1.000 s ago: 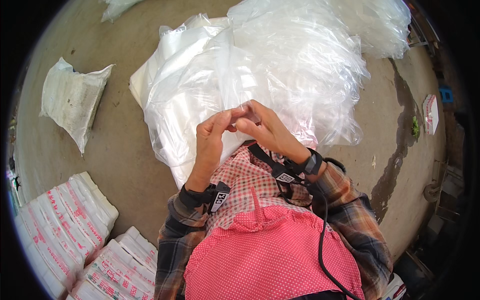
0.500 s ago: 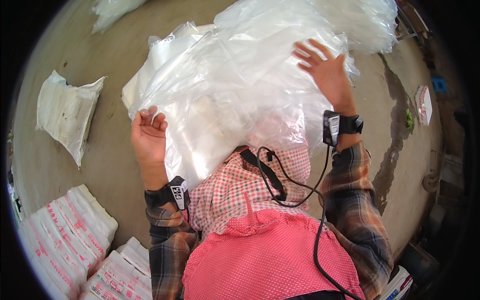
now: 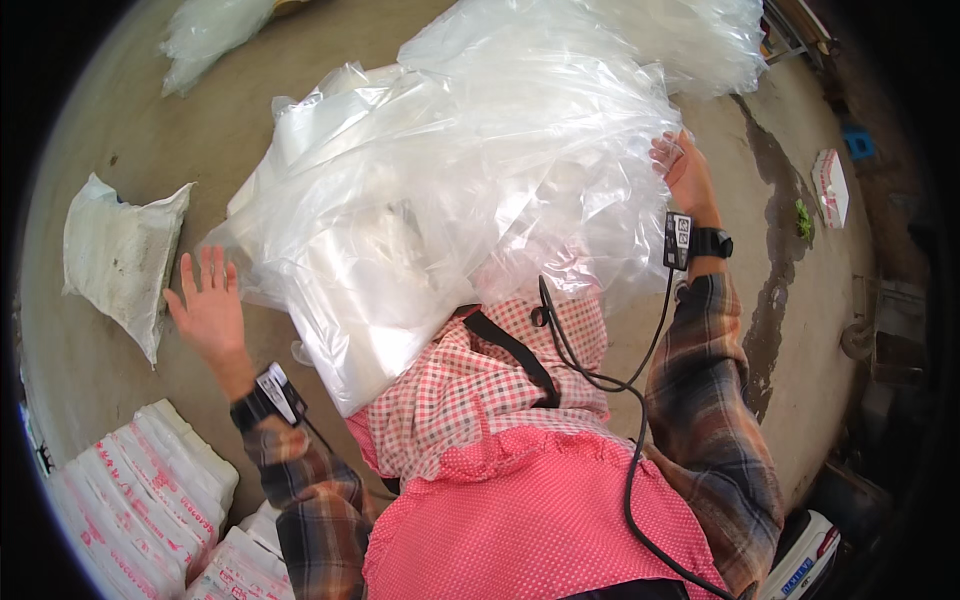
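Observation:
A large heap of clear plastic sheeting (image 3: pixel 400 190) spreads in front of me, its near part lying against my lap. My left hand (image 3: pixel 212 310) is off the sheeting's left edge, palm up with the fingers spread and nothing in them. At the right edge, my right hand (image 3: pixel 688 180) has its fingers curled against the plastic, seemingly pinching its margin; part of the grip is hard to make out. Folded layers of whiter plastic (image 3: pixel 350 330) show beneath the loose top film.
A white woven sack (image 3: pixel 120 255) lies on the concrete floor at left. White packs with red print (image 3: pixel 140 490) are stacked at lower left. More plastic (image 3: pixel 210 35) lies far left. A wet streak (image 3: pixel 775 250) runs along the right. A black cable (image 3: pixel 632 480) crosses my lap.
My left hand has moved left and down off the plastic, its fingers opening out. My right hand has come down and right to the sheet's edge, its fingers curling. The top film has spread leftward.

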`<state>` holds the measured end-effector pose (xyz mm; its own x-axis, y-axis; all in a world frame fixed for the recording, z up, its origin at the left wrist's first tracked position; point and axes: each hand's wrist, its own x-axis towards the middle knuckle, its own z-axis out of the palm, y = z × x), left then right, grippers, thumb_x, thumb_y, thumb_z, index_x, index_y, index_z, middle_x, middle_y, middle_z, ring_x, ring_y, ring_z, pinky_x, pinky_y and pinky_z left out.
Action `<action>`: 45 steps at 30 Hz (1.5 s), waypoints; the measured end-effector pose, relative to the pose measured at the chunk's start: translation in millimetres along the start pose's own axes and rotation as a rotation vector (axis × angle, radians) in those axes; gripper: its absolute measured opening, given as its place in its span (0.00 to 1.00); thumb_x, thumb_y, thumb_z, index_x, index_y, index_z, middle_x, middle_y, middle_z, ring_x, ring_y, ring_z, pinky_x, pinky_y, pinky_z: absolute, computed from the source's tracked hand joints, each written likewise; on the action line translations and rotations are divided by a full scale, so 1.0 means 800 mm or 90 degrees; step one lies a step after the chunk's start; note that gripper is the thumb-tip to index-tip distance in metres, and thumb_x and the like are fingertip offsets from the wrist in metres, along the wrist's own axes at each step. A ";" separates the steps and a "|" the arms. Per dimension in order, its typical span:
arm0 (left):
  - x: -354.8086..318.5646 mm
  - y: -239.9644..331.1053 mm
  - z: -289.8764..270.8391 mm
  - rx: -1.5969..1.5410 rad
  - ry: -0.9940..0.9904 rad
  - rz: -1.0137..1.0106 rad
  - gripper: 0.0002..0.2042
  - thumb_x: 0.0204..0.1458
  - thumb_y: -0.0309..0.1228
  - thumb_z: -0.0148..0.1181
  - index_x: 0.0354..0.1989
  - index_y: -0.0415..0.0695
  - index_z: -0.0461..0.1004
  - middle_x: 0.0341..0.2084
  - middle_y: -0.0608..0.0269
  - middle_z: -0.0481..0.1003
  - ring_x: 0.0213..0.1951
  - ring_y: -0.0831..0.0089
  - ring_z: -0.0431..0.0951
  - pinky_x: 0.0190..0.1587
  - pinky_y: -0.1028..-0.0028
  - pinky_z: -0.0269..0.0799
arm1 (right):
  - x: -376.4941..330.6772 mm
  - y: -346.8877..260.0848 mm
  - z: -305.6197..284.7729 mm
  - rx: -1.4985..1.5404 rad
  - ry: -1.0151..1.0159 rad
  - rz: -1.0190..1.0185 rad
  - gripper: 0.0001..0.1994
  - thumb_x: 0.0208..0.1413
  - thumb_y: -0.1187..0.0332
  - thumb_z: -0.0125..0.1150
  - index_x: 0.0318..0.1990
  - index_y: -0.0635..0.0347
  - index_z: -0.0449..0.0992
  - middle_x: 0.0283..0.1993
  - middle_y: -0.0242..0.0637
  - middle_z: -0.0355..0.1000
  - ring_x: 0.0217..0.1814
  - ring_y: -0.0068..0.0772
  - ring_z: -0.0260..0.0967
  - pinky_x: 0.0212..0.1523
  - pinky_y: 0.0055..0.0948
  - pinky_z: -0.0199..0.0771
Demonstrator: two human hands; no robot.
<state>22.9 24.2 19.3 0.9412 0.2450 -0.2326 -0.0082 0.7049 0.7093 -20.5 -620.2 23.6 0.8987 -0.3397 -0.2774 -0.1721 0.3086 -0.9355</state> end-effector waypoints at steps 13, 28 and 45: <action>-0.134 -0.109 0.194 0.978 -0.766 0.161 0.36 0.35 0.49 0.69 0.52 0.40 0.66 0.55 0.48 0.65 0.53 0.51 0.68 0.53 0.59 0.64 | -0.096 -0.032 0.114 -0.787 -0.189 -0.207 0.16 0.50 0.62 0.65 0.41 0.63 0.74 0.30 0.35 0.73 0.30 0.25 0.68 0.31 0.22 0.68; -0.072 -0.020 0.173 0.279 -0.462 -0.140 0.06 0.56 0.30 0.47 0.35 0.41 0.63 0.23 0.66 0.69 0.24 0.74 0.71 0.29 0.77 0.66 | -0.135 -0.051 0.184 -0.471 -0.426 -0.389 0.19 0.50 0.66 0.64 0.47 0.63 0.67 0.38 0.38 0.74 0.43 0.33 0.71 0.48 0.32 0.69; -0.076 0.040 0.100 0.917 -0.596 0.225 0.09 0.53 0.28 0.56 0.25 0.36 0.74 0.24 0.57 0.74 0.28 0.70 0.73 0.33 0.75 0.66 | -0.187 -0.012 0.196 -0.784 -0.492 -0.399 0.45 0.39 0.52 0.71 0.63 0.61 0.55 0.64 0.43 0.57 0.65 0.42 0.54 0.62 0.42 0.54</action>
<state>-7.4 -21.7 109.4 0.8246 -0.5550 0.1095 -0.4464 -0.5194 0.7286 -90.3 -433.1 108.3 0.8639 0.5033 0.0196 0.4271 -0.7113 -0.5583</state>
